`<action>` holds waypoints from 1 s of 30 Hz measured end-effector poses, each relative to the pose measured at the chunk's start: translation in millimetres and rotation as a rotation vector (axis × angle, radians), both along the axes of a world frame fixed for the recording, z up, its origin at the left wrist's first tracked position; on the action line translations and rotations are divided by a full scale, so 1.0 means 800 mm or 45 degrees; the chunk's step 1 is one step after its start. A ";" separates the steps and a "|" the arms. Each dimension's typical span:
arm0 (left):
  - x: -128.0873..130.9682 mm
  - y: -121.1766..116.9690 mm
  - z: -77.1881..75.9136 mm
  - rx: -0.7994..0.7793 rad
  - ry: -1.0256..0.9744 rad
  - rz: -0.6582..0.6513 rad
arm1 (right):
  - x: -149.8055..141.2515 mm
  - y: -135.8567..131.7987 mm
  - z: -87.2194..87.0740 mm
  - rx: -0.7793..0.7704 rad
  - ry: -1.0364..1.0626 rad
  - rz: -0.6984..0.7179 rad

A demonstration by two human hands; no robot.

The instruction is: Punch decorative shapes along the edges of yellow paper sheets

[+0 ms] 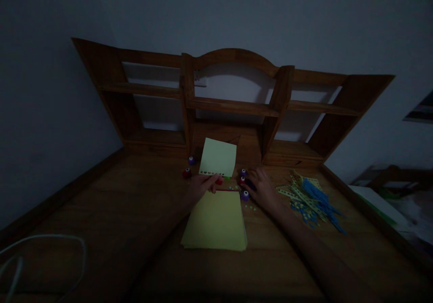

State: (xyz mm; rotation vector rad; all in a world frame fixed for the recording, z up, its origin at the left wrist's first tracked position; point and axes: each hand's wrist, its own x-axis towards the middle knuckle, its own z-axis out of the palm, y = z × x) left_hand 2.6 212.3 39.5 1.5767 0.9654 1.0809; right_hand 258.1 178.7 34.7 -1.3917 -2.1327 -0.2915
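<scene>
A white cable (54,236) loops across the wooden desk (111,199), well to the left of the yellow paper stack (216,222). A wooden shelf unit (233,108) stands beyond the stack and reaches past it on both sides. Off the stack's far left corner sit a red knob-like piece (186,173) and, a little farther back, a purple piece (191,160). The left hand (200,189) is at that same corner, fingers close together and pointing right; dimness hides whether they pinch anything. Just beyond the stack, a pale sheet (218,155) shows a row of small dark marks along its near edge. Between sheet and stack, a second red piece (219,180) is at the left fingertips, a bit of green (227,178) beside it. By the stack's far right corner are two more purple pieces, one nearer (245,196) and one farther (243,172), with a third red piece (242,180) between. The right hand (263,188) is right of these, fingers curved and thumb apart; I cannot tell whether it grips one. Tiny paper bits (250,207) lie right of the stack, and farther right is a heap of yellow and blue strips (318,199).
</scene>
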 end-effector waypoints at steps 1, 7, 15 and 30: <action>0.000 -0.001 0.000 0.005 0.017 0.005 | 0.000 0.001 -0.001 0.002 0.006 0.001; 0.002 -0.011 0.002 -0.011 0.020 0.019 | -0.005 0.009 -0.004 -0.023 0.138 0.035; -0.004 0.012 -0.019 -0.345 -0.463 0.429 | -0.007 0.000 0.005 -0.108 0.668 -0.045; 0.007 -0.013 0.010 -0.069 -0.164 0.030 | -0.025 -0.004 0.015 -0.921 2.325 0.443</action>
